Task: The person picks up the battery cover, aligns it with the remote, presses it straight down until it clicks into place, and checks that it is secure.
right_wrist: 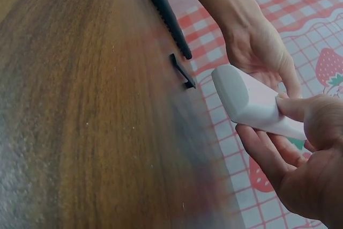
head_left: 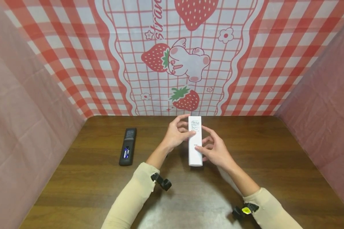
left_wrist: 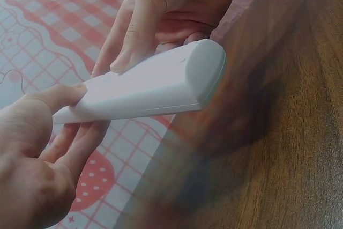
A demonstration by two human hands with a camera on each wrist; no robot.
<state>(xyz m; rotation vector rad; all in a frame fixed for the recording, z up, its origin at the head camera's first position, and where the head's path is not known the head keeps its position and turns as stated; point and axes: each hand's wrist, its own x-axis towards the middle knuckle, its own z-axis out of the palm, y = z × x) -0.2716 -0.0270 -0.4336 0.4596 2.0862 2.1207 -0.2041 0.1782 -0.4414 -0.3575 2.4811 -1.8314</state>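
Note:
Both hands hold a white remote control, its back with printed text turned up, above the table. My left hand grips the upper part, thumb on the back and fingers along the left edge and beneath. Lower down, my right hand holds the right side, its thumb beside a small dark mark on the back. The left wrist view shows the blunt end of the remote pointing toward the camera. The buttoned face is turned away and hidden.
On the left of the wooden table lies a black remote control, its compartment uncovered with blue batteries inside. A thin black piece, perhaps a battery cover, lies near it. A checked strawberry cloth hangs behind.

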